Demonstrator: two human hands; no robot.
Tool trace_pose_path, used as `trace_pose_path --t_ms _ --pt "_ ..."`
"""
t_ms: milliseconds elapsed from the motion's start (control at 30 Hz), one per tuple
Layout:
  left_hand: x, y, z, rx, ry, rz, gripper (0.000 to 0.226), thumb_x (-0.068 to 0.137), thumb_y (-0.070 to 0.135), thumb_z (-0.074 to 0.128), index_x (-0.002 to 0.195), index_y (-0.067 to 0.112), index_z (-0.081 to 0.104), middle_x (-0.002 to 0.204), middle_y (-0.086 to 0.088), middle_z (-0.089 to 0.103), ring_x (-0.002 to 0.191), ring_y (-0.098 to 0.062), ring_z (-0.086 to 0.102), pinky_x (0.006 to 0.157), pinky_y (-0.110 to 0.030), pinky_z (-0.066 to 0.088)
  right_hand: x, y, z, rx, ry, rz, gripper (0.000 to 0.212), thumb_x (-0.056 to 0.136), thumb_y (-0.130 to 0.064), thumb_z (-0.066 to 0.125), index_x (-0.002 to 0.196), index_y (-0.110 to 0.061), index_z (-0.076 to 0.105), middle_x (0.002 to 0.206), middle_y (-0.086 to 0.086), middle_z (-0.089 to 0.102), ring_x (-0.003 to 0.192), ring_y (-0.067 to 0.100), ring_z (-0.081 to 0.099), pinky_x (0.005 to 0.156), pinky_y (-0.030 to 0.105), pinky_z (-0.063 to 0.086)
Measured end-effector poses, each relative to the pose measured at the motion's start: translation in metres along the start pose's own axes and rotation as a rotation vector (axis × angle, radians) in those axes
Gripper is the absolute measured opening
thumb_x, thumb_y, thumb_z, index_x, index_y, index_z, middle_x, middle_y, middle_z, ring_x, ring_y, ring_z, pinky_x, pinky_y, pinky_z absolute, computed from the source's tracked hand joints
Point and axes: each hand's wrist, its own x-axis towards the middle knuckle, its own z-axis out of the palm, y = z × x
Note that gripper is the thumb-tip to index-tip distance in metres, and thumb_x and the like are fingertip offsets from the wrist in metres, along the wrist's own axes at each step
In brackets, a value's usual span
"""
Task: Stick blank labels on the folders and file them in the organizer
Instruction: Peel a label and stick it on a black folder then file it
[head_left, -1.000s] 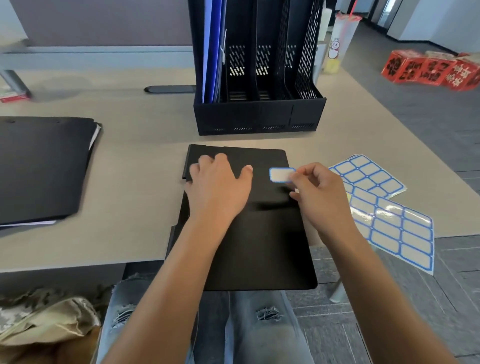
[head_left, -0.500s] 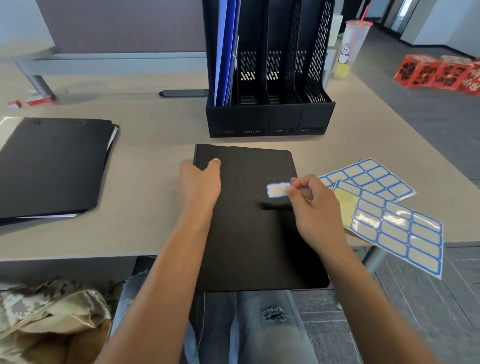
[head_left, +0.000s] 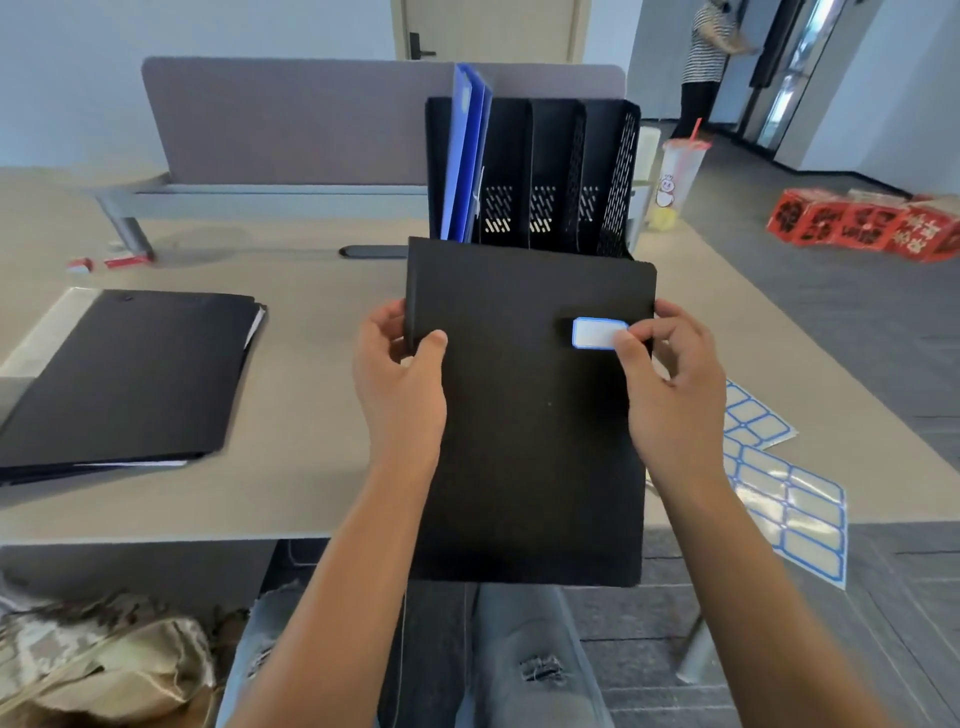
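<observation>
I hold a black folder (head_left: 524, 415) tilted up off the desk in front of me. My left hand (head_left: 400, 379) grips its left edge, thumb on the cover. My right hand (head_left: 670, 384) grips the right edge, and its thumb presses a blue-bordered blank label (head_left: 595, 332) onto the cover near the top right. Behind the folder stands the black mesh organizer (head_left: 571, 176), with blue folders (head_left: 465, 156) upright in its leftmost slot. Two label sheets (head_left: 789, 499) lie on the desk at the right, partly behind my right arm.
A stack of black folders (head_left: 124, 374) lies on the desk at the left. A plastic cup with a straw (head_left: 675, 182) stands right of the organizer. Red boxes (head_left: 862, 223) sit on the floor at the far right; a person stands in the background.
The folder has come up off the desk into both hands. My left hand moved from the cover to the left edge. The label in my right fingers now sits on the cover.
</observation>
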Motion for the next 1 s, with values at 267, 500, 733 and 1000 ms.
trace_pose_path --t_ms 267,500,733,1000 --pt "-0.004 0.043 -0.009 -0.02 0.002 0.248 0.035 0.095 0.014 0.069 0.121 0.035 0.056 0.115 0.017 0.068 0.105 -0.003 0.066 0.089 -0.025 0.057 0.017 -0.046 -0.013 0.226 0.095 -0.024 0.01 0.099 -0.022 0.072 0.089 -0.024 0.073 0.077 -0.014 0.067 0.071 0.004 0.053 0.069 0.017 0.043" --pt "-0.01 0.085 0.001 0.39 0.158 0.522 0.074 0.091 0.019 0.074 0.155 0.017 0.036 0.156 -0.003 0.041 0.145 -0.022 0.036 0.12 -0.044 0.035 0.023 -0.076 -0.009 0.292 0.133 -0.143 0.007 0.1 -0.017 0.073 0.093 -0.014 0.075 0.086 -0.005 0.07 0.077 0.006 0.058 0.075 0.015 0.046" --pt "-0.012 0.125 0.045 0.678 -0.059 0.976 0.037 0.099 0.011 0.051 0.132 0.021 0.064 0.135 0.003 0.064 0.14 -0.018 0.048 0.125 -0.061 0.005 0.015 -0.08 -0.006 0.188 0.082 -0.316 0.009 0.1 -0.013 0.072 0.096 -0.02 0.071 0.09 -0.003 0.068 0.077 0.008 0.057 0.073 0.015 0.043" --pt "-0.005 0.137 0.055 0.733 -0.214 0.944 0.031 0.101 0.017 0.055 0.123 0.033 0.07 0.101 0.011 0.069 0.097 -0.012 0.06 0.109 -0.043 0.033 0.026 -0.076 -0.037 0.227 0.067 -0.255 0.01 0.1 -0.015 0.073 0.092 -0.022 0.073 0.076 -0.01 0.068 0.068 0.004 0.056 0.069 0.017 0.044"
